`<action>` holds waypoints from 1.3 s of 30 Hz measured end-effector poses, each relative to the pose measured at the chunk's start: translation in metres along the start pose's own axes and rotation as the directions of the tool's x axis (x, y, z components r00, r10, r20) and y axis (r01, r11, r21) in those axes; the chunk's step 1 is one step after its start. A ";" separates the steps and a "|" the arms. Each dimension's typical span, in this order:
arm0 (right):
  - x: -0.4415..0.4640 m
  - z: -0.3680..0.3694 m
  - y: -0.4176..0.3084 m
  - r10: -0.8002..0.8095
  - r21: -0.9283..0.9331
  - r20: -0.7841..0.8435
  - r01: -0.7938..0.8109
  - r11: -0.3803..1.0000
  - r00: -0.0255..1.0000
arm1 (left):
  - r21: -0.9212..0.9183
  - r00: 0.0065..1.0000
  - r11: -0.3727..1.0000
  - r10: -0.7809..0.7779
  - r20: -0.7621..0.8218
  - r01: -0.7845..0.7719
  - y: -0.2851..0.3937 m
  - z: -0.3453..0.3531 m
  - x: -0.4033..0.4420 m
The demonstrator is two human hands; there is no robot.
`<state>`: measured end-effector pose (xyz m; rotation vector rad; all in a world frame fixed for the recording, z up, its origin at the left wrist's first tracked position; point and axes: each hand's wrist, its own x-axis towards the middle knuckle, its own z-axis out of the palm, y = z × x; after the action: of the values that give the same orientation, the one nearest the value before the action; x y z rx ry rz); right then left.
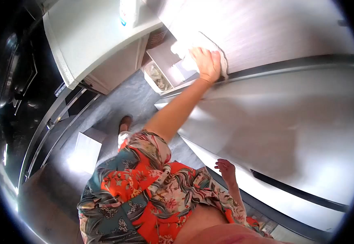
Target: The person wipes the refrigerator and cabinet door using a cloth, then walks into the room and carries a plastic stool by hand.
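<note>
My left hand point(206, 65) reaches out along a pale, brushed-looking panel point(274, 32) with a white cloth point(215, 44) under its fingers. The cloth is pressed flat against that panel, just above a dark grey strip point(291, 65); glare washes out part of it. Lower down, my right hand point(226, 168) holds nothing, its fingers loosely bent and apart. It is close to the lower pale panel point(258, 118), and I cannot tell whether it touches it.
A white countertop point(91, 32) with a white bottle point(129, 12) is at upper left. Below it, a white bin point(157, 77) stands near an open shelf. A glossy black appliance front point(18, 77) lines the left. On the grey floor point(120, 97) sits a pale box-like object point(85, 152).
</note>
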<state>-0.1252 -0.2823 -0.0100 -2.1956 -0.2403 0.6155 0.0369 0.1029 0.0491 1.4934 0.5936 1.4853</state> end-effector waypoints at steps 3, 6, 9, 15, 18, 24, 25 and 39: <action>-0.011 -0.005 -0.003 0.053 0.062 -0.064 -0.049 0.997 0.997 | 0.068 0.973 0.986 -0.161 0.167 0.151 0.000 -0.034 0.078; -0.024 -0.009 0.049 0.023 0.151 -0.045 -0.016 0.988 0.999 | 0.407 0.977 0.906 0.176 -0.122 -0.113 -0.095 -0.004 0.153; -0.033 0.002 0.038 0.019 0.049 -0.015 -0.018 0.999 1.000 | 0.614 0.976 0.770 0.218 0.002 -0.173 -0.103 -0.015 0.167; -0.016 0.010 0.033 0.088 0.042 0.060 -0.091 0.995 0.994 | 0.346 0.988 0.927 0.154 0.009 -0.147 -0.090 0.017 0.002; 0.000 0.001 0.029 0.020 0.011 0.094 -0.021 1.000 0.995 | -0.306 0.690 0.622 -0.608 0.392 0.721 -0.017 -0.028 -0.004; 0.029 0.014 0.023 -0.006 0.041 0.082 0.003 0.999 0.997 | -0.125 0.896 0.939 -0.257 0.362 0.320 0.032 -0.048 0.023; 0.031 0.015 0.030 -0.030 0.037 0.099 0.027 0.999 0.995 | -0.142 0.944 0.986 -0.032 0.329 0.083 0.050 -0.048 0.026; 0.026 0.026 0.032 0.069 -0.064 0.277 -0.053 0.997 0.958 | -0.325 0.479 0.392 -0.840 0.255 0.861 -0.145 -0.093 -0.007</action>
<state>-0.1167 -0.2757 -0.0574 -2.1717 -0.3408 0.9660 -0.0150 0.1894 -0.0911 0.6409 0.7921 0.6477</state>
